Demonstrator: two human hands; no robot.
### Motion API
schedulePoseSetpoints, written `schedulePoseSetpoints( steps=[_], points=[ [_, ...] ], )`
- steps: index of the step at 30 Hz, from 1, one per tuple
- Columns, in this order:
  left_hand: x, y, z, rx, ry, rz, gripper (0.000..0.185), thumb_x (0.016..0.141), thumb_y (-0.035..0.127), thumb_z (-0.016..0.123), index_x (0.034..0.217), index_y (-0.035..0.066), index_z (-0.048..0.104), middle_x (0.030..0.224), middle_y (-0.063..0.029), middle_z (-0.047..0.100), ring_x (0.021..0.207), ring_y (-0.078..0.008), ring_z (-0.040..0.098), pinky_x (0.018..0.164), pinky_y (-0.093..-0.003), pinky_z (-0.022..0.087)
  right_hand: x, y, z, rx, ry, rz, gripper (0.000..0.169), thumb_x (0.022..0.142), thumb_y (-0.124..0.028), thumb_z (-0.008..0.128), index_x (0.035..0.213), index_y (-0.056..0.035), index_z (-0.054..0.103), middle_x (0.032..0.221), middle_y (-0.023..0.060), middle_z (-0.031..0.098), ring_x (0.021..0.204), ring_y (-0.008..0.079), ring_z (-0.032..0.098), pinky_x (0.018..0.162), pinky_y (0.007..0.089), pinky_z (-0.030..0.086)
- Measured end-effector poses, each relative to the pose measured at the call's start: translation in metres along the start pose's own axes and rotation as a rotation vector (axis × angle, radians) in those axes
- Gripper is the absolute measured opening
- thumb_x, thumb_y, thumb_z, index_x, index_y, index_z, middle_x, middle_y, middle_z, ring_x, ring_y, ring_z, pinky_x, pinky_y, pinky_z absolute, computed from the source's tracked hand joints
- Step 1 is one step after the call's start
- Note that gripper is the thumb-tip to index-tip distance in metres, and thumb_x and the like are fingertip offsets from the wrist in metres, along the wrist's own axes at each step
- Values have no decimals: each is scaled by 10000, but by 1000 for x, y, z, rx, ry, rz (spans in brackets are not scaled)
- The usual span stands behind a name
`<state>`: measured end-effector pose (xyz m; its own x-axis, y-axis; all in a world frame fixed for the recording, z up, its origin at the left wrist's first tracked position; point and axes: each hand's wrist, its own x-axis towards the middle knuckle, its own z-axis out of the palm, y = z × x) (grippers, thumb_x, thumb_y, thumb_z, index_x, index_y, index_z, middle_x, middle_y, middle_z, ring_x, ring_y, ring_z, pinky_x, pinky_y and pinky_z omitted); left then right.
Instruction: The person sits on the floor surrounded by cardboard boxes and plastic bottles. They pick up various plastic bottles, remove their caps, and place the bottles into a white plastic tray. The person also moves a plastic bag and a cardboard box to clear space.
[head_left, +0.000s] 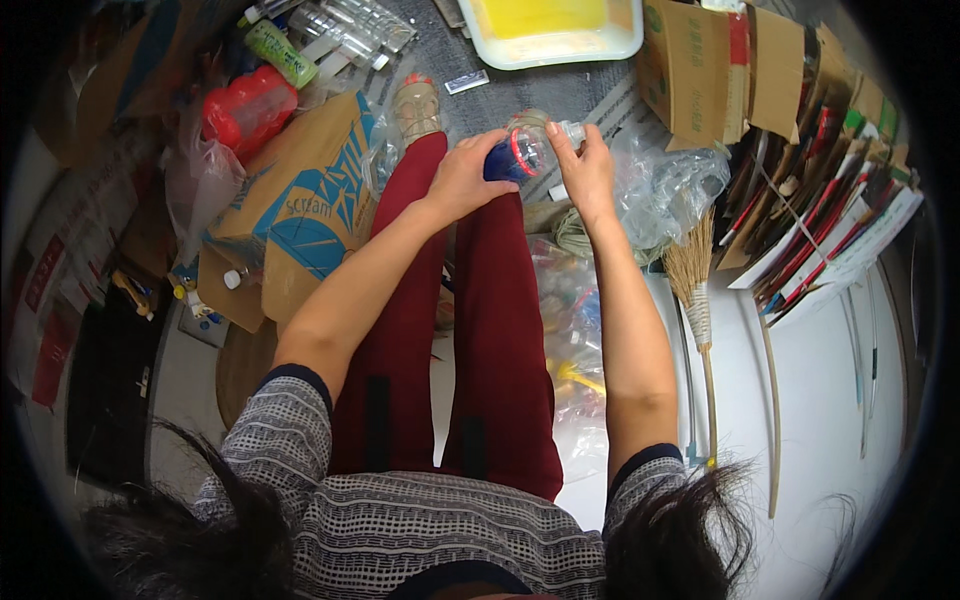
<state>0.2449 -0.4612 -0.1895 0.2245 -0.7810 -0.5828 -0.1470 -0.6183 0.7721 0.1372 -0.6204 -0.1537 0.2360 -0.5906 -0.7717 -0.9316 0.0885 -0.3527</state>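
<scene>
My left hand (471, 171) is closed around a plastic bottle (499, 160) with a dark blue and red wrap, held above my knees. At the bottle's clear end, my right hand (583, 166) has its thumb and fingers on a clear plastic part (574, 133); whether this belongs to the same bottle I cannot tell. Beyond the left hand lies a cardboard box (300, 202) with blue print. Clear plastic bags (667, 187) lie to the right of the right hand.
A white basin (559, 54) holding yellow stands ahead. Clear bottles (341, 37) and a red plastic item (251, 109) lie at upper left. Flattened cardboard (832, 202) is bundled at right, near a straw broom (694, 285). A small card (466, 82) lies on the floor.
</scene>
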Motion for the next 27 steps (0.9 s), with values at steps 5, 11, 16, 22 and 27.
schedulePoseSetpoints(
  steps=[5,11,16,22,27],
  points=[
    [-21,-8,21,152,159,-245,770,721,218,732,1368,56,349,1255,-200,498,1173,-390,443,984,-452,372,49,22,39,-310,-118,-249,507,819,-491,633,886,0,523,833,264,627,820,449,593,712,485,463],
    [-69,70,-12,-518,212,-264,223,839,25,587,1061,13,597,979,-79,625,922,-166,619,837,-289,483,115,57,88,-314,-156,-51,624,791,-530,639,1032,41,561,1002,308,617,993,441,587,854,453,459],
    [-88,49,-1,-495,192,-390,204,839,27,580,1043,24,586,968,-100,609,912,-206,618,823,-309,491,138,58,122,-439,-190,12,695,797,-545,624,1130,56,524,1046,321,601,1030,446,571,876,449,453],
    [-56,57,-5,-482,268,-243,219,795,46,587,1014,49,565,1011,-123,566,957,-303,570,833,-384,466,163,81,140,-447,-229,212,654,800,-453,666,1195,39,495,1040,288,622,996,378,620,865,410,476],
    [-54,48,-17,-387,330,-321,220,790,32,573,1008,61,569,983,-107,567,948,-290,567,834,-379,465,165,90,152,-583,-212,164,632,818,-394,663,1251,21,465,1062,272,624,1010,359,620,868,393,481]
  ],
)
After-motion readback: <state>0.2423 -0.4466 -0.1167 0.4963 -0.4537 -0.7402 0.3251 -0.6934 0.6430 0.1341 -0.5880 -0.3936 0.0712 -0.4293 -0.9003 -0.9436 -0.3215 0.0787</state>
